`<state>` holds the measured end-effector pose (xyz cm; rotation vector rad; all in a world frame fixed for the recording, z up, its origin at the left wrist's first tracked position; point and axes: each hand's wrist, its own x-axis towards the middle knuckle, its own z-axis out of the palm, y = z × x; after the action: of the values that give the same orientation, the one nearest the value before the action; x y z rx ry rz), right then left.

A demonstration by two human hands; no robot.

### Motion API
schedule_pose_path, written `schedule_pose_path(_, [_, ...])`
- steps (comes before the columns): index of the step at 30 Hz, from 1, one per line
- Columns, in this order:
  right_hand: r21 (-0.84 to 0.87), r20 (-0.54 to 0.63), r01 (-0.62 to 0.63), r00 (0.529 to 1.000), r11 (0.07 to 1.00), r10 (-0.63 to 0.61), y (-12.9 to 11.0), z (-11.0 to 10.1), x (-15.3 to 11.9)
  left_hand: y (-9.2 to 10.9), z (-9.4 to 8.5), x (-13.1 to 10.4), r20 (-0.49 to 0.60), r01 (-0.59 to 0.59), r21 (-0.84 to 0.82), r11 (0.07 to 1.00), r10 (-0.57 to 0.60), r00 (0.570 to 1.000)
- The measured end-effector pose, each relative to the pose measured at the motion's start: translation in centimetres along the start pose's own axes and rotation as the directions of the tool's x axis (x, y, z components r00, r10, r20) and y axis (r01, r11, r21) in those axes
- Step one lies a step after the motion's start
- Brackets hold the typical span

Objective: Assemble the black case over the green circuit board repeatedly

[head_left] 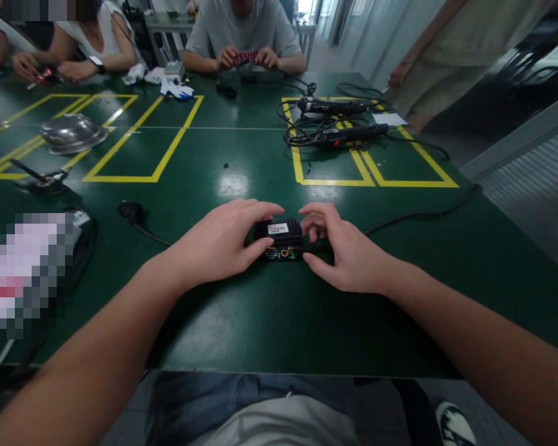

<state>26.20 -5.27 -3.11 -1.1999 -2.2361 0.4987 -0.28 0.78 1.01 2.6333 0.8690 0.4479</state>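
so the black labelled cover [284,231] is over the far part of the circuit board [281,254] on the tabletop [204,328]. left hand [218,238]: grip clamped on the cover, probably steadying it. right hand [353,254]: grip apart, right of the board, maybe for access.

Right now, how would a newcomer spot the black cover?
Start at the green table, near side. Between the left hand and right hand, the left gripping it, is the black cover. Its white label sets it apart from the circuit board showing below it.
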Motion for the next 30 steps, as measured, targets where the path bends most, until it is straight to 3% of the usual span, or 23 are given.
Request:
schedule_pose_path(6, [-0.064, 0.056, 0.092, 0.995, 0.994, -0.089, -0.20, -0.37, 0.37, 0.73, -0.42, 0.03, 0.136, -0.050, -0.071, 0.996, 0.059, 0.989])
schedule_pose_path(30, [-0.009, 0.055, 0.061, 0.997, 0.998, -0.061, 0.01, -0.34, 0.60, 0.77, -0.59, 0.18, 0.177, 0.002, -0.021, 1.000, 0.002, 0.984])
